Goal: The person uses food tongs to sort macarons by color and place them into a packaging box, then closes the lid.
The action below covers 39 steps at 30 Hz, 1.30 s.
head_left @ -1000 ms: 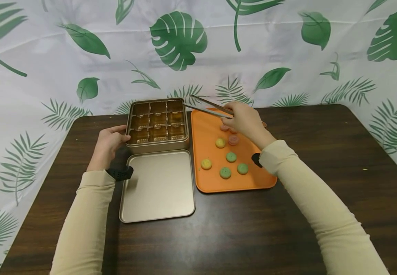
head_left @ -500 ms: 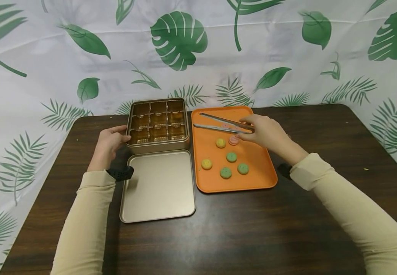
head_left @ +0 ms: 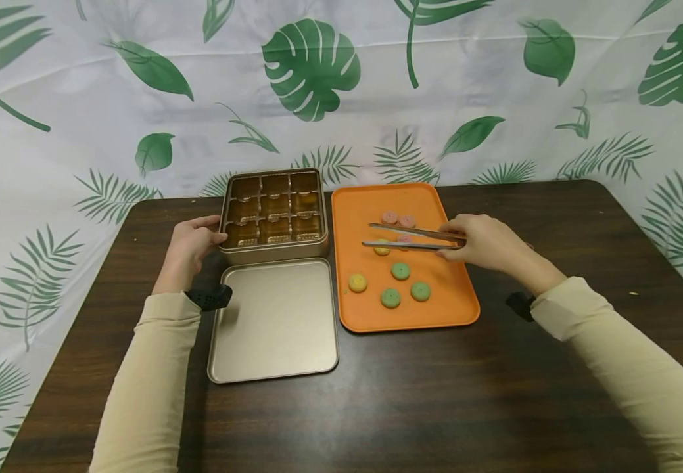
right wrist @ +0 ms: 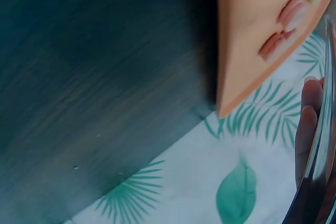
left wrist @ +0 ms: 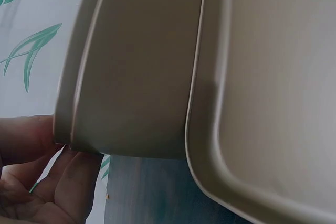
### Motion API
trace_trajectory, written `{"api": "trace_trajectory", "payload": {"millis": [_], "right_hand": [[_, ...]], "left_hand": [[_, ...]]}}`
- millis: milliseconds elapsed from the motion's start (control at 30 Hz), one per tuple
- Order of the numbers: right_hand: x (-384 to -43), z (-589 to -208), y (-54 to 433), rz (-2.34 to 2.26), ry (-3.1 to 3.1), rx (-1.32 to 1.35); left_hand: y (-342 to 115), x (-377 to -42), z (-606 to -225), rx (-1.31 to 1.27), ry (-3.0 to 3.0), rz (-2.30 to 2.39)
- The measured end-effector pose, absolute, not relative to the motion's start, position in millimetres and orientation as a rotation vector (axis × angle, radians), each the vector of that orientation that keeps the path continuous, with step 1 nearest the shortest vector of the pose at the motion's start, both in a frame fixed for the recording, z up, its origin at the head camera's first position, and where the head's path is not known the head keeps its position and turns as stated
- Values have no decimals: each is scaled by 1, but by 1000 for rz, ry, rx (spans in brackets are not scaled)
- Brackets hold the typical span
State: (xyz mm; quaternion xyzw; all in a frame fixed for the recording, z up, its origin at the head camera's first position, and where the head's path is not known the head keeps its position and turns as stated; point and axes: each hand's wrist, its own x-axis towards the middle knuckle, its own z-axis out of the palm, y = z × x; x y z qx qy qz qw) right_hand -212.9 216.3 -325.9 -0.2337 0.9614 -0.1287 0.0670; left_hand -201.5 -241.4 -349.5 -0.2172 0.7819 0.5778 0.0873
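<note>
My right hand (head_left: 486, 243) holds metal tongs (head_left: 418, 231) above the orange tray (head_left: 350, 207). The tongs' arms are spread and overlap a yellow macaron (head_left: 381, 250) and a pink macaron (head_left: 403, 242) in the head view. Two more pink ones lie behind them, another yellow at the left, and green macarons (head_left: 390, 298) nearer the front. With thumb and fingers, my left hand (head_left: 192, 243) grips the front left corner of a gold square tin (head_left: 276, 251); the left wrist view has the fingers (left wrist: 73, 187) at its rim. A brown plastic insert (head_left: 274, 205) divides the tin into several compartments.
In front of the tin lies a flat gold lid (head_left: 273, 320), close beside the tray's left edge. All stand on a dark wooden table (head_left: 394, 401). Behind its far edge hangs a white cloth (head_left: 376, 98) with green leaf prints.
My right hand has drawn the tongs from near the tin's far right corner rightward and toward me, over the macarons. The left hand stays at the tin's corner.
</note>
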Motion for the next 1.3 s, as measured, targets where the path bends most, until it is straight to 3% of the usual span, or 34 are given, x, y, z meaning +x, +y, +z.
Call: {"api": "trace_trajectory", "payload": {"millis": [1300], "right_hand": [[-210,-335,235,-280,2902,-775]], "left_hand": [[-242,-203,-349,-655,2304,1732]]}}
